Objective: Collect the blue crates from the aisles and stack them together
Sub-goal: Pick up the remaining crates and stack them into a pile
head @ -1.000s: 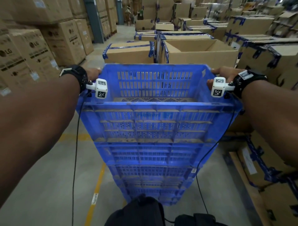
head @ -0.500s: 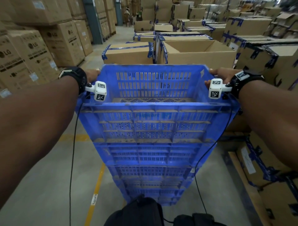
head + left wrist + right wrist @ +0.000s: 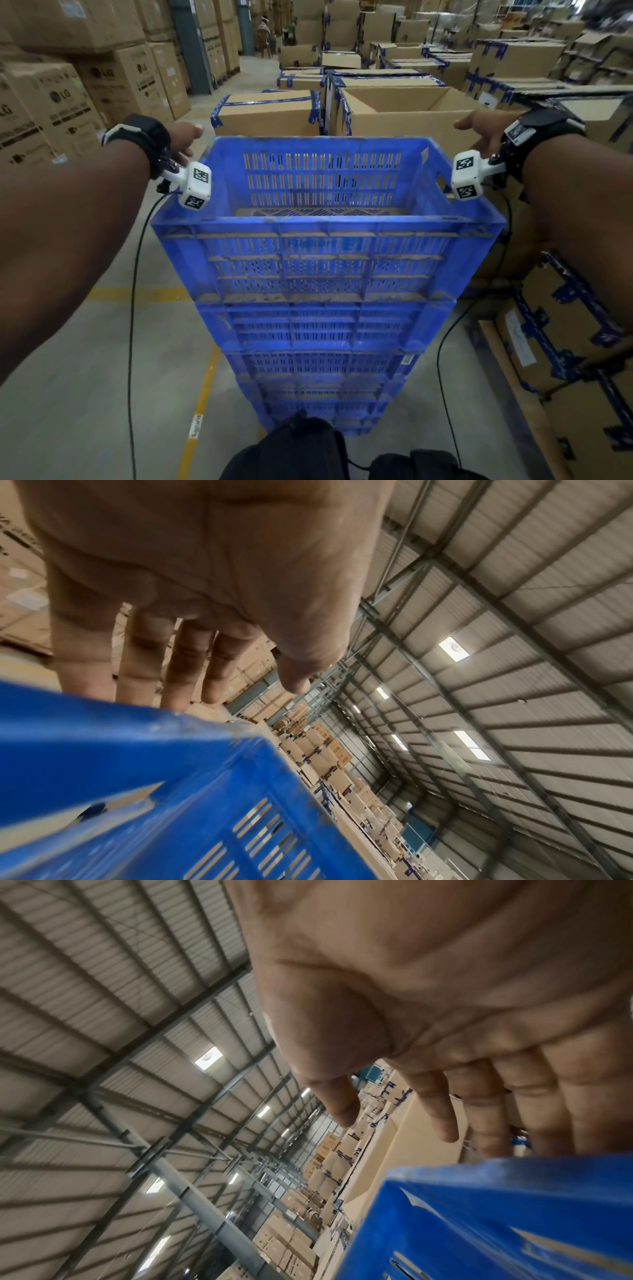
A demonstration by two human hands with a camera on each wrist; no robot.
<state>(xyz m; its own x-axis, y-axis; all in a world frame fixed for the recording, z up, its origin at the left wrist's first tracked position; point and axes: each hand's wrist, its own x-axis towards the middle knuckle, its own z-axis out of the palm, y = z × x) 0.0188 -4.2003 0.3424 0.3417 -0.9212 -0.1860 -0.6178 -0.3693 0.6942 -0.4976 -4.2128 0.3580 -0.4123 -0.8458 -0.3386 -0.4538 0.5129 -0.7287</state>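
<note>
A tall stack of several blue slatted crates (image 3: 325, 260) stands on the floor right in front of me; the top crate (image 3: 322, 178) is empty. My left hand (image 3: 185, 140) hovers just off the top crate's far left corner with straight fingers (image 3: 178, 656), next to the blue rim (image 3: 154, 750). Off the far right corner, my right hand (image 3: 479, 128) also holds nothing, its fingers (image 3: 441, 1102) spread above the rim (image 3: 496, 1204). Neither hand grips the crate.
An open cardboard box (image 3: 404, 109) and a blue-taped box (image 3: 267, 113) stand just beyond the stack. Stacked LG cartons (image 3: 51, 102) line the left, taped cartons (image 3: 565, 342) the right. A yellow floor line (image 3: 202, 394) runs past the stack's left. Cables hang from both wrists.
Both hands have let go of the top crate's side rims and moved outward, away from it. The stack has not moved.
</note>
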